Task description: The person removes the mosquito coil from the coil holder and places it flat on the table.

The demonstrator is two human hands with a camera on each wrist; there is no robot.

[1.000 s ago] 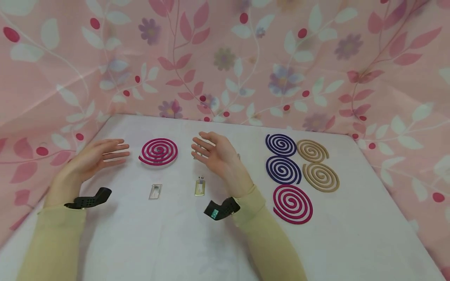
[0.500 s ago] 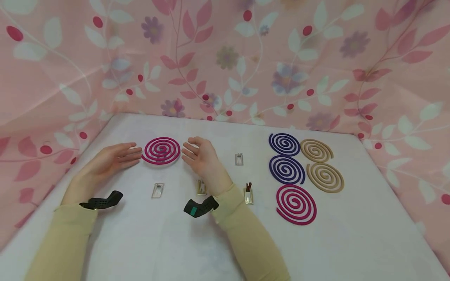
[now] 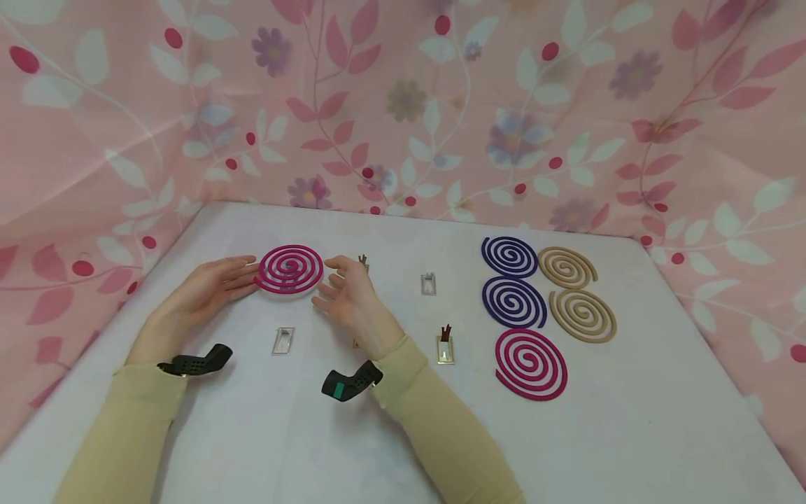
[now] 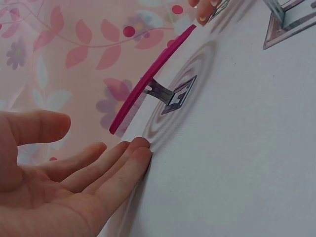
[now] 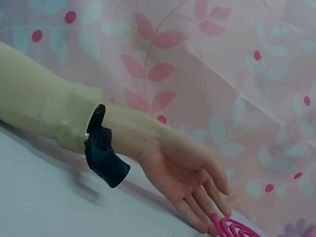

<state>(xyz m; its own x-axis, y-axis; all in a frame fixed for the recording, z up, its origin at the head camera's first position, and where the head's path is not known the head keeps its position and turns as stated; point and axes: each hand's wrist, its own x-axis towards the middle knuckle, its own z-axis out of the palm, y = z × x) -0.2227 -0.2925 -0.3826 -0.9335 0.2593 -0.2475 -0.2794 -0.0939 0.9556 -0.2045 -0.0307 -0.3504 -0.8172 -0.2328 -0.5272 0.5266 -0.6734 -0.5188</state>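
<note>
A pink mosquito coil (image 3: 292, 265) sits raised on a small metal stand (image 4: 161, 92) at the table's back left. In the left wrist view the coil lies above its shadow, apart from the fingers. My left hand (image 3: 214, 287) is beside its left edge, fingers extended and palm turned inward; the right wrist view shows this left hand (image 5: 182, 173) too. My right hand (image 3: 349, 294) is at the coil's right side, fingers loosely bent and holding nothing; whether its thumb touches the rim I cannot tell. It partly hides a gold stand (image 3: 356, 344).
Other stands are a silver one (image 3: 284, 341) in front, another silver one (image 3: 428, 283) at centre, and a gold one (image 3: 445, 350) bearing brown prongs. On the right lie two blue coils, two tan coils and a pink coil (image 3: 529, 364). Patterned cloth (image 3: 403, 105) borders the table.
My left hand has moved right to the coil's left side. My right hand has moved left to its right side, uncovering the stands at centre. The coil stays on its stand.
</note>
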